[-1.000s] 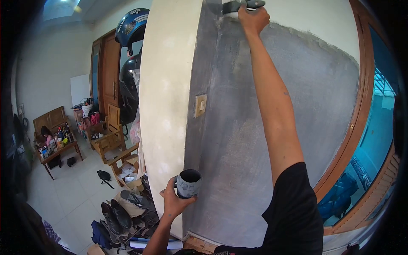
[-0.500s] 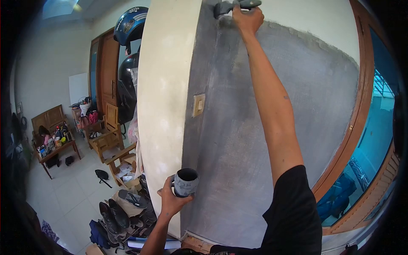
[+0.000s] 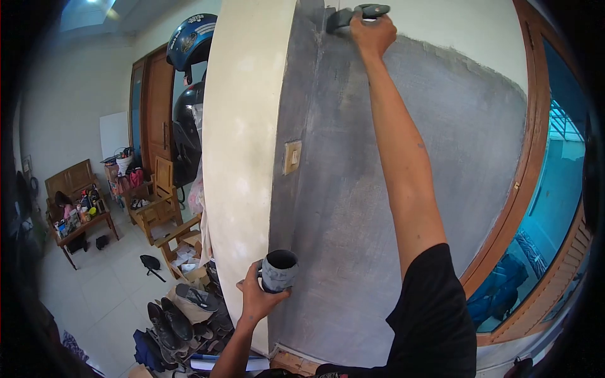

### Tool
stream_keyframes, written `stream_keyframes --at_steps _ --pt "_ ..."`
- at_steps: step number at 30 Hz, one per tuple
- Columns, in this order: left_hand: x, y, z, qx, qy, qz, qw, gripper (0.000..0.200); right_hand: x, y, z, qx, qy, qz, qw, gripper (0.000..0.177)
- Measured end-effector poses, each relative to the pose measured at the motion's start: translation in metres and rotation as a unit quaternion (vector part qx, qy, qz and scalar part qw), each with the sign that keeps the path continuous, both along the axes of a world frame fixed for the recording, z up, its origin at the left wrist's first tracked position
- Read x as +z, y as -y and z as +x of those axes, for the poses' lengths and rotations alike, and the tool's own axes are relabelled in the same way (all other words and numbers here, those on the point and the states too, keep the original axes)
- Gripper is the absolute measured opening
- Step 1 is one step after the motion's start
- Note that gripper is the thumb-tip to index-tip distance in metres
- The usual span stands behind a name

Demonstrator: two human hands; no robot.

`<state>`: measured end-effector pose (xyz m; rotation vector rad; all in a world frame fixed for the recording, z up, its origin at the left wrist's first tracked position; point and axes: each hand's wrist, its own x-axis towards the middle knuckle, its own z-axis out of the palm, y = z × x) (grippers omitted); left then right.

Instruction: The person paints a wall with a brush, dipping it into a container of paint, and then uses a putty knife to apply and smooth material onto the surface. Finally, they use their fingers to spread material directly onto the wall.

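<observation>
My right hand (image 3: pixel 374 34), arm stretched up, grips a dark paintbrush (image 3: pixel 341 21) by its handle. The bristles touch the wall at the inner corner, near the upper edge of the grey coat. Grey paint (image 3: pixel 403 126) covers most of the wall; above it the surface is cream. Low and to the left, my left hand (image 3: pixel 261 299) is wrapped around a grey-smeared mug (image 3: pixel 280 272), held upright near the corner. The mug's inside looks dark, and its contents cannot be made out. A light switch (image 3: pixel 292 157) sits on the narrow grey strip.
A wooden door frame (image 3: pixel 504 217) with blue glass bounds the wall on the right. Left of the cream pillar (image 3: pixel 242 157) hang helmets (image 3: pixel 192 41). Shoes (image 3: pixel 165 324) pile up on the floor below, near wooden chairs (image 3: pixel 154 201) and a cluttered table (image 3: pixel 85 223).
The brush and my right hand have shifted slightly right and down along the corner. My left hand still holds the mug in nearly the same place. The view has moved slightly.
</observation>
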<state>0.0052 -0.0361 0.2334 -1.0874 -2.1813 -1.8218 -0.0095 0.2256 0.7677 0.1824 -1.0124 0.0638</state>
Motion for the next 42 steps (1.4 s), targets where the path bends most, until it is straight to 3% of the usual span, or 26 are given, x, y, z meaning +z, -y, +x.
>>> stream_keyframes --at_steps 2,5,9,13,15,16,18,22,30,37,39,42 --pt "0.002 0.003 0.001 0.012 -0.01 -0.001 1.0 0.086 0.003 0.002 -0.008 -0.037 0.018 -0.004 0.999 0.028" --pt "-0.002 0.001 -0.002 0.007 0.001 0.02 1.0 0.085 -0.006 0.046 -0.001 0.086 0.046 0.009 0.995 0.029" --pt "0.003 0.001 0.002 -0.002 0.003 0.006 1.0 0.085 -0.002 0.07 0.018 0.116 0.022 0.091 0.989 0.019" --pt "0.0 0.005 0.006 0.004 -0.011 0.001 1.0 0.086 0.0 0.068 0.04 0.14 0.044 0.066 0.987 0.019" --pt "-0.005 0.007 0.006 0.01 -0.012 0.008 1.0 0.087 0.008 0.059 0.034 0.017 -0.041 0.097 0.994 0.02" --pt "-0.006 0.008 0.006 0.004 -0.003 0.022 1.0 0.087 0.008 0.058 0.027 0.02 -0.042 0.099 0.994 0.02" --pt "-0.004 0.013 0.004 0.002 0.003 0.038 0.999 0.088 0.007 0.062 0.014 0.019 0.065 -0.011 0.998 0.02" --pt "0.003 0.017 0.006 0.018 -0.004 0.002 1.0 0.088 -0.018 0.122 0.028 0.119 0.062 0.083 0.987 0.018" --pt "-0.004 0.016 0.008 0.005 0.004 0.006 1.0 0.088 -0.007 0.095 0.05 0.07 0.004 0.087 0.994 0.013" --pt "-0.001 0.012 0.01 0.001 0.006 0.026 1.0 0.087 0.01 0.091 0.025 0.021 0.038 0.093 0.995 0.012" --pt "-0.001 0.01 0.008 -0.001 0.008 0.028 1.0 0.087 0.024 0.08 0.041 0.081 -0.008 0.172 0.982 0.013" --pt "-0.004 0.005 0.008 0.013 0.011 0.029 0.999 0.083 0.041 0.051 0.052 0.02 -0.054 0.137 0.989 0.015"
